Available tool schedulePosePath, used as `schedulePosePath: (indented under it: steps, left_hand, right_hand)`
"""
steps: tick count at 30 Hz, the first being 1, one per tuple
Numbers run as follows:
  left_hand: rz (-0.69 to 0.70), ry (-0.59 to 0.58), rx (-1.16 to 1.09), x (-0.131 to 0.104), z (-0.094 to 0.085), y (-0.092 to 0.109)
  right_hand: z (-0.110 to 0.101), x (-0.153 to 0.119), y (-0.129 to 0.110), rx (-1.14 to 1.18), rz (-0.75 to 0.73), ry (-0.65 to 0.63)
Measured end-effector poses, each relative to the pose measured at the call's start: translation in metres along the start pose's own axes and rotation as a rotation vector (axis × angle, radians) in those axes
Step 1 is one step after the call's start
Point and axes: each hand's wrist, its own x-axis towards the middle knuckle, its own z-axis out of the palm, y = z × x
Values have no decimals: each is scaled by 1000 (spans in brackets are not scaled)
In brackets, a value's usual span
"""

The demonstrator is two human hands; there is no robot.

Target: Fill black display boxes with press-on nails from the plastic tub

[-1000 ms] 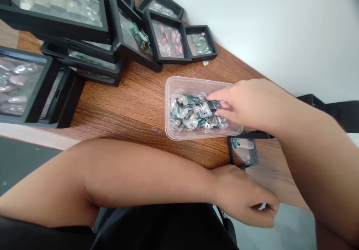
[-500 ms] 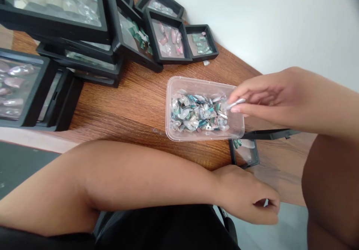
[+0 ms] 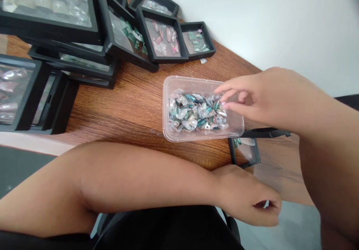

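Note:
A clear plastic container (image 3: 238,126) stands on the wooden table, heaped with loose nail tips (image 3: 196,111) in teal, white and clear tones. Over its right end hovers my right hand (image 3: 244,96), thumb and fingers apart, nothing visible between them. My left hand (image 3: 249,196) is curled into a loose fist near the table's front edge, with a small see-through gap inside the fingers and nothing seen in it. Just above that hand lies a small black-framed case (image 3: 245,151) with a few green nail tips.
Black-framed cases of nail tips (image 3: 165,37) lean and overlap at the back, beside a greenish set (image 3: 198,40). More cases (image 3: 50,25) are stacked at the left. One loose tip (image 3: 203,61) lies on the table (image 3: 120,104). A white wall (image 3: 252,22) rises behind.
My right hand has shifted left over the container and its fingers have parted; the clear tip it pinched is no longer between them. My left hand is nearly still. The view has shifted slightly.

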Motion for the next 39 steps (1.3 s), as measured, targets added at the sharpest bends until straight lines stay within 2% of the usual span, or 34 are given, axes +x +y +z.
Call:
schedulePosePath:
  steps: [4, 9, 13, 17, 22, 29, 33, 39]
  left_hand:
    - [26, 17, 3, 1, 2, -1]
    - [42, 9, 5, 2, 3, -2]
    - [16, 6, 16, 2, 4, -2]
    - [0, -6, 25, 2, 3, -1]
    - [-22, -10, 36, 1, 2, 1]
    - [-24, -30, 27, 0, 0, 2]
    - [-25, -16, 31, -1, 0, 2]
    - [-24, -15, 34, -1, 1, 3]
  right_hand:
    - [7, 17, -22, -327, -40, -137]
    - [10, 19, -23, -339, -86, -133]
    - [7, 6, -8, -149, -118, -12]
    - [-1, -15, -1, 266, -152, 122]
    - [-6, -38, 1, 618, -69, 232]
    - [3, -52, 3, 769, -10, 344]
    - [4, -56, 2, 806, -55, 388]
    - [7, -55, 2, 829, -110, 388]
